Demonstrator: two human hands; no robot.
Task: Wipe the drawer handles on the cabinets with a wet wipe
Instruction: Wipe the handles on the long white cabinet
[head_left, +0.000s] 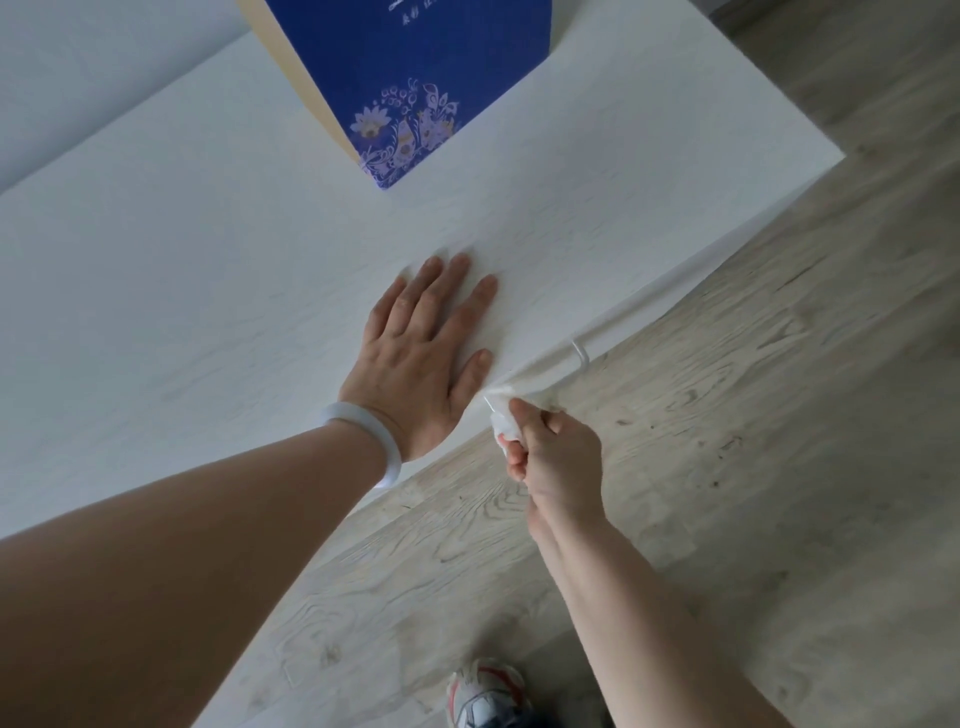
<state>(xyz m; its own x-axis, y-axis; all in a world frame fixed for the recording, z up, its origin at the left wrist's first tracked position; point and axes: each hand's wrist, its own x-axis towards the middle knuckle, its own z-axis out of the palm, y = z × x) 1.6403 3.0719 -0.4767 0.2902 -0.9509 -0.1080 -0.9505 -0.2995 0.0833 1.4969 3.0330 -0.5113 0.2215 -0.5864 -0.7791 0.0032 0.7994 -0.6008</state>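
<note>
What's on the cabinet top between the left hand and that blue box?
Nothing: in the head view the white cabinet top is bare between the flat left hand and the blue box.

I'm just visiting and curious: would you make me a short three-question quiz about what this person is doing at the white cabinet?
1. True or false: the left hand grips the crumpled white wet wipe.
2. Which object stands on the white wood-grain cabinet top?
A. a blue box with a floral print
B. a green bottle
C. a metal kettle
3. Fill in: the right hand holds the wipe beside the cabinet's front edge, near the thin white ______ handle.

Key
1. False. The left hand lies flat on the top, pale bangle at its wrist; the right hand pinches the wipe.
2. A, the blue box with a floral print.
3. drawer.
</note>
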